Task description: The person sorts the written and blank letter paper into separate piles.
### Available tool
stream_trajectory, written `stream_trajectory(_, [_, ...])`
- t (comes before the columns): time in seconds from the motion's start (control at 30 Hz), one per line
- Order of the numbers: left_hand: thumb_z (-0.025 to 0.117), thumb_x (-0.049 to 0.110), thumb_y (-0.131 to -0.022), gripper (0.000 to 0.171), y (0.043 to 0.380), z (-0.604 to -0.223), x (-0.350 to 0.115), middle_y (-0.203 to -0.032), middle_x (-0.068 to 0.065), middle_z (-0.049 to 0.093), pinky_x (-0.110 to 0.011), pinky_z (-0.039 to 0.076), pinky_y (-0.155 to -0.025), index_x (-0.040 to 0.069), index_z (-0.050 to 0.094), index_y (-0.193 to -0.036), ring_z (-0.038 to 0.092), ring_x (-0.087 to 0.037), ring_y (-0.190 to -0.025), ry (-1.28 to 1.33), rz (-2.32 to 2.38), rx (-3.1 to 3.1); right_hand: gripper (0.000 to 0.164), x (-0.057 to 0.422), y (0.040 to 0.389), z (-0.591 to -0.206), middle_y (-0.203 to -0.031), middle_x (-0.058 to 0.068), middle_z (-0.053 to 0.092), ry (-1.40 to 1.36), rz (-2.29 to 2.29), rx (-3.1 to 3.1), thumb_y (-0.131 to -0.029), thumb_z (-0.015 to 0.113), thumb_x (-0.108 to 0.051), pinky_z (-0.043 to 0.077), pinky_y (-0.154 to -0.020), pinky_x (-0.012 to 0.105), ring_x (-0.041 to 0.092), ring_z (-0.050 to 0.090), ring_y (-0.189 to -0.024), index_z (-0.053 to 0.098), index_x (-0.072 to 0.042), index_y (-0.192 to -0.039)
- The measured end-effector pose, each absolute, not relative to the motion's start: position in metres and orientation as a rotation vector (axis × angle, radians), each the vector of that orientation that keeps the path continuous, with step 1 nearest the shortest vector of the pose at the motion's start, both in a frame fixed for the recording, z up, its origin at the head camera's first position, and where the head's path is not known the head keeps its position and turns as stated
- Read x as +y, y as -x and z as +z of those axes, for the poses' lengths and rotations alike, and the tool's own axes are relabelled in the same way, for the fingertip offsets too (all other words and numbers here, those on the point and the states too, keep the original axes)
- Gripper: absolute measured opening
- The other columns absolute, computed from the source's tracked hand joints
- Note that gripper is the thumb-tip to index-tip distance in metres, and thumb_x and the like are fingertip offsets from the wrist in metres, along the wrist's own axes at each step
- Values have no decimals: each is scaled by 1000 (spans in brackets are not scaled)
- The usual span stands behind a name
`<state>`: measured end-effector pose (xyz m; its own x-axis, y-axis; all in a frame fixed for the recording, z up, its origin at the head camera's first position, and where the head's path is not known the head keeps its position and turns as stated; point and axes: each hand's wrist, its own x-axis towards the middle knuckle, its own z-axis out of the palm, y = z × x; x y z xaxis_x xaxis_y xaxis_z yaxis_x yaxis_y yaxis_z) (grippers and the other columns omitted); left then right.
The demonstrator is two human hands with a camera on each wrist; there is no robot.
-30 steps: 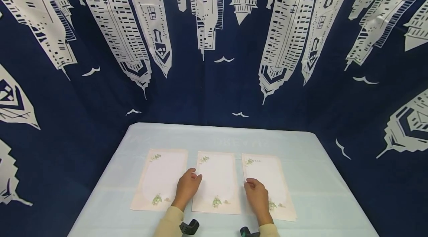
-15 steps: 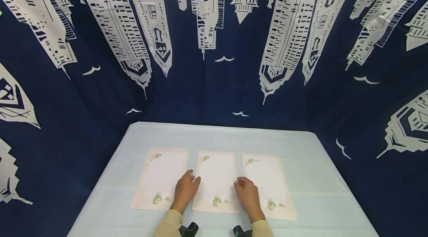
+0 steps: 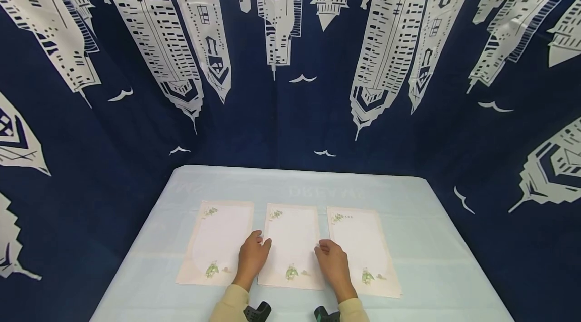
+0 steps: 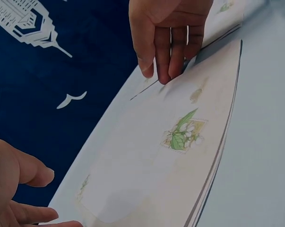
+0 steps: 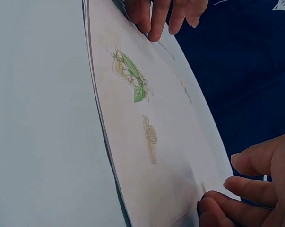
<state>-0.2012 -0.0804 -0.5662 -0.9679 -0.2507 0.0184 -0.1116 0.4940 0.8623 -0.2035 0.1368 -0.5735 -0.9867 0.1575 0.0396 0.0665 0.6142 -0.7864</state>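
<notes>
Three stacks of pale pink-bordered stationery paper lie side by side in the head view: the left stack (image 3: 218, 244), the middle stack (image 3: 292, 246) and the right stack (image 3: 358, 246). At the middle stack's left edge is my left hand (image 3: 252, 256), thumb and fingers apart. My right hand (image 3: 333, 264) is at that stack's right edge, fingers slightly bent. Both wrist views show the middle sheets (image 4: 133, 161) bowed a little, fingertips along the edges. In the right wrist view my right hand (image 5: 260, 189) keeps its thumb apart from its fingers.
The papers lie on a table with a pale blue-white cover (image 3: 436, 261). Behind and beside it hangs a dark blue cloth (image 3: 272, 125) printed with white buildings and birds. Black wrist devices (image 3: 257, 311) show near both cuffs.
My right hand has moved left, from the right stack's left edge to the middle stack's right edge. My left hand has shifted only slightly, and the stacks look about the same.
</notes>
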Motion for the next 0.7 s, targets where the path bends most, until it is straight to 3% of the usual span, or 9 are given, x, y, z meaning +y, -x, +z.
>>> stream_trajectory(0.5, [70,6,-90,38,203,-571,-82,-102,-20,72,-48,57,-78,-9,63,-124,70,-36,-92,-351,-1575,-2492,24,137,203,-573,-101,17,73,248,1387,-2634,-88,70,-5,59,-76,41,34,71,-94,71,4,-110])
stream_trajectory(0.7, [69,-1,-83,37,204,-573,-82,-96,-13,73,-44,56,-74,-5,67,-120,70,-31,-87,-391,-1579,-2421,25,137,206,-575,-97,12,74,306,1466,-2563,-84,72,0,58,-74,39,32,71,-91,72,2,-109])
